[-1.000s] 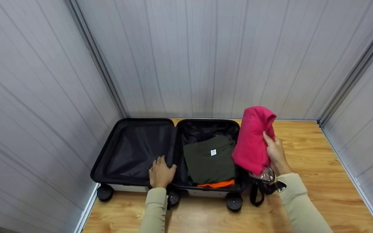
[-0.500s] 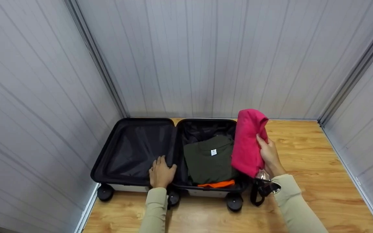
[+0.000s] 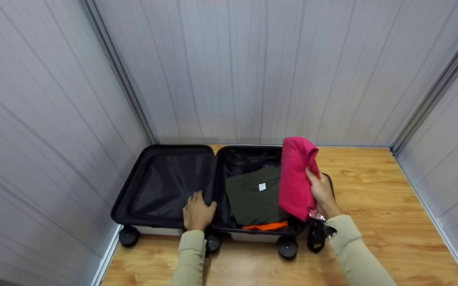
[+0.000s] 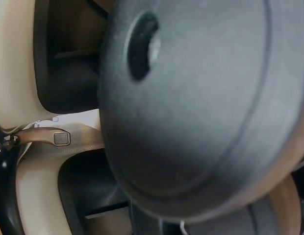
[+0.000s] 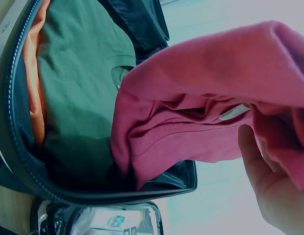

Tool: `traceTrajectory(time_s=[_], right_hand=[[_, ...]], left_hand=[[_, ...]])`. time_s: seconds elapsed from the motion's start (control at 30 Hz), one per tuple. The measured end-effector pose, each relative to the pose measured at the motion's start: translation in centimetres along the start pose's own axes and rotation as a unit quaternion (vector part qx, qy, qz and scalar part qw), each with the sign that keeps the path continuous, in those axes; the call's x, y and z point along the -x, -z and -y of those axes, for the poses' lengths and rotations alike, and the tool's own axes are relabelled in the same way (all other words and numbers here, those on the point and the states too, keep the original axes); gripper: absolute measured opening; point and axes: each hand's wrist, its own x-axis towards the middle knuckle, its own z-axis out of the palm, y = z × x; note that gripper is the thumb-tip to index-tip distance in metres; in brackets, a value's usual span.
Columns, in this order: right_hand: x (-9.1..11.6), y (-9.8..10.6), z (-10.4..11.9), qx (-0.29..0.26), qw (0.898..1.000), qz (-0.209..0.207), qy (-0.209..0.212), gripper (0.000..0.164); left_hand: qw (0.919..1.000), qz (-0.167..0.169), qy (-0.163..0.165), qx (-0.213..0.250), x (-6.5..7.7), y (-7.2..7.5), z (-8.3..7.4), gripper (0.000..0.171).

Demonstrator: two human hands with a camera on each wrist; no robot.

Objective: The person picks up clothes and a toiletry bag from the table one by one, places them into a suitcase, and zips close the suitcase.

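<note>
In the head view, a black-lined suitcase (image 3: 161,174) lies spread on the floor. My left hand (image 3: 199,211) rests on its left half, near the middle hinge, fingers loosely extended. My right hand (image 3: 321,194) grips a folded pink shirt (image 3: 295,178) by its right side, thumb on top, over the right half's outer edge. The thumb (image 5: 255,156) and the collar label (image 5: 234,111) show in the right wrist view; the other fingers are hidden behind cloth. A folded dark green shirt (image 3: 251,200) lies in the right half, above an orange garment (image 3: 266,226).
Black wheels (image 3: 288,248) stick out along the suitcase's near side; one wheel (image 4: 201,103) fills most of the left wrist view. A clear bag with black trim (image 5: 115,219) stands beside the suitcase's right side. Panelled walls (image 3: 253,79) enclose the wooden floor (image 3: 396,214).
My right hand has carried the pink shirt left and slightly down, so it now hangs over the suitcase's right edge. My left hand has stayed in place.
</note>
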Motion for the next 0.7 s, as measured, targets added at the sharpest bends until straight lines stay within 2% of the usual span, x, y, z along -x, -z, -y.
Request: traceTrajectory(time_s=[0.1, 0.2, 0.3, 0.43, 0.6, 0.7], right_hand=[[0.0, -0.4, -0.2, 0.035, 0.999, -0.007, -0.012, 0.048], [0.0, -0.7, -0.4, 0.039, 0.999, 0.006, -0.025, 0.056], [0.0, -1.0, -0.7, 0.019, 0.999, 0.020, -0.032, 0.055], [0.0, -1.4, -1.4, 0.006, 0.999, 0.018, -0.035, 0.051], [0.0, -1.7, -2.3, 0.050, 0.998, 0.009, -0.047, 0.057], [0.0, -1.8, -2.8, 0.053, 0.997, 0.022, -0.060, 0.059]], left_hand=[[1.0000, 0.001, 0.000, 0.000, 0.1, 0.0, 0.0, 0.072], [1.0000, 0.004, -0.001, 0.004, 0.1, 0.1, 0.0, 0.072], [1.0000, 0.004, 0.000, 0.005, 0.2, 0.2, 0.0, 0.072], [1.0000, 0.005, 0.000, -0.003, 0.2, 0.2, 0.0, 0.072], [0.9999, 0.006, 0.000, 0.009, 0.1, 0.2, 0.1, 0.073], [0.9999, 0.007, -0.001, 0.014, 0.1, 0.2, 0.1, 0.073]])
